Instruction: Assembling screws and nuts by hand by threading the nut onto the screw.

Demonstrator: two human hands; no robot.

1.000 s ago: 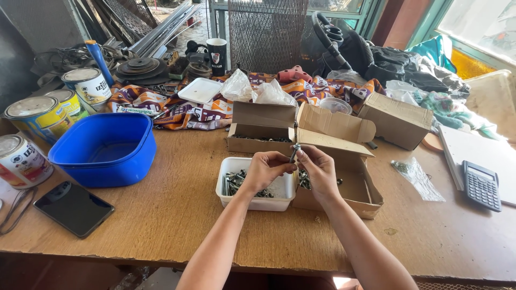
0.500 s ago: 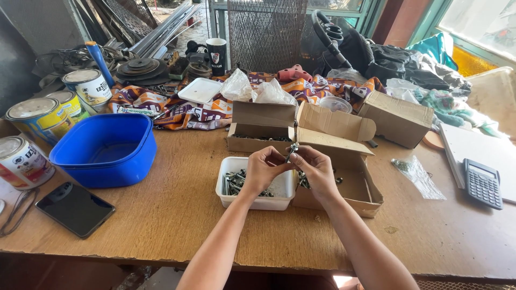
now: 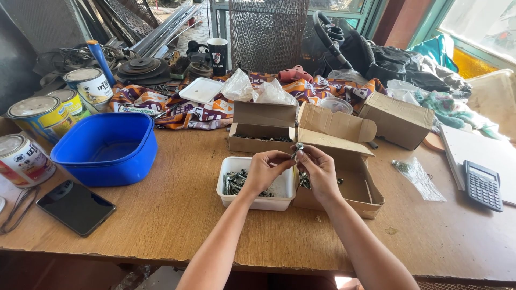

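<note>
A small silver metal bolt (image 3: 297, 150) is pinched between both hands, held up just above the white rectangular plastic tray (image 3: 257, 201) that sits near the middle of the worn wooden bench (image 3: 161, 225). The left hand (image 3: 264, 171) has its grip pressed together on the bolt from the tray's side, and the right hand (image 3: 321, 171) has its fingertips closed on the same bolt from the other side, so the two hands are touching around it. More loose bolts and nuts are piled in the tray. Touching the tray's right side, an open brown cardboard box (image 3: 359, 194) is seen with its flap folded up, a few more metal bits showing inside it under the right hand. Just behind the tray, a second open cardboard box (image 3: 262, 129) is parked, and a closed cardboard box (image 3: 396, 119) is set further back to the right. Left of the tray, well apart, a big blue plastic tub (image 3: 107, 147) is found, with a black smartphone (image 3: 76, 207) lying flat in front of it and several paint tins (image 3: 40, 115) lined up past it. Far right of the tray, a dark calculator (image 3: 482, 185) is laid on a white sheet, with a clear plastic bag (image 3: 419, 177) between it and the boxes.
</note>
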